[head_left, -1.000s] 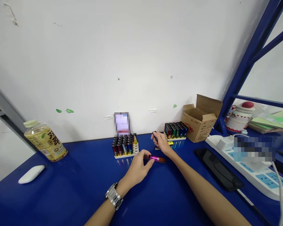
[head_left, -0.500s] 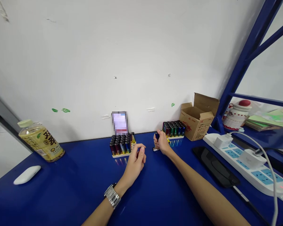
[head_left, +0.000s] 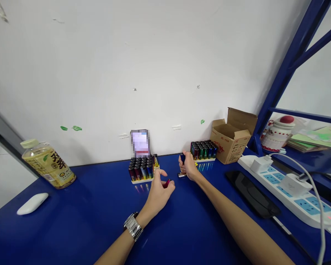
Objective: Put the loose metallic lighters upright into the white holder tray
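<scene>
My left hand, with a metal watch at the wrist, is curled round a magenta lighter; its index finger arches away from the thumb. My right hand grips an upright dark blue lighter, its thumb near the top. Just below that hand a silver-ended lighter lies on the table, partly covered by the hand. Beyond my left hand stands a tray of shiny coloured lighters, with a gold one at its right side. Another tray of lighters stands behind my right hand.
A phone leans on the wall behind the left tray. An open cardboard box, a black phone and a power strip occupy the right. A drink bottle and white case are at left.
My left hand has turned and its fingers have opened out, so the magenta lighter shows more. The right hand has hardly moved and still holds the blue lighter.
</scene>
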Demonstrator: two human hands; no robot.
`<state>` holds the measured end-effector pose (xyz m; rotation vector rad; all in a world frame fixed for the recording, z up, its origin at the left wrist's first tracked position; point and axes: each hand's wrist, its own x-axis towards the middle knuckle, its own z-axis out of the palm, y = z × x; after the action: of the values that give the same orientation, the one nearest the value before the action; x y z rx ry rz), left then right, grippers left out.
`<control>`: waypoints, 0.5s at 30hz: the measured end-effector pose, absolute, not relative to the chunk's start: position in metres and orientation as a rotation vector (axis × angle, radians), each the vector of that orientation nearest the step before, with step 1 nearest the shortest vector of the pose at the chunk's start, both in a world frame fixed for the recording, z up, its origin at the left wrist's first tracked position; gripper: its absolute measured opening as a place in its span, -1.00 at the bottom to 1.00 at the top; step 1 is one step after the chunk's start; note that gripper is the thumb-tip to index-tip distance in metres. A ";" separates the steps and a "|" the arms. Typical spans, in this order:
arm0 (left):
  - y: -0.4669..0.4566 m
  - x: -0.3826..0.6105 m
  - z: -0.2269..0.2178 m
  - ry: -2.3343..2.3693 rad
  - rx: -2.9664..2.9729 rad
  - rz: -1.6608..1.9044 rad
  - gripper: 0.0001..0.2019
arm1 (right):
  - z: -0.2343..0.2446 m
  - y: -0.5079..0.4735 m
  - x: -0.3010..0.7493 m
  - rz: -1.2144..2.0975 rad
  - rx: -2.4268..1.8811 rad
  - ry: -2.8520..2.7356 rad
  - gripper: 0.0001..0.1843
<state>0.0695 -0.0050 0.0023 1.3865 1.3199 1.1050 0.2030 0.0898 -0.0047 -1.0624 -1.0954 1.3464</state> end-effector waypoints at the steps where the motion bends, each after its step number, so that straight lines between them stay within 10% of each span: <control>1: -0.005 0.070 0.003 1.350 1.397 1.119 -0.68 | -0.005 0.090 0.203 1.347 -1.059 -1.101 -0.46; 15: -0.009 0.073 -0.006 1.353 1.469 1.182 -0.68 | -0.008 0.089 0.204 1.304 -0.963 -1.264 -0.41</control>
<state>0.0734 -0.0087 -0.0058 1.4688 1.3533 1.1817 0.2044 0.0895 -0.0082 -0.9632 -1.2635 1.3036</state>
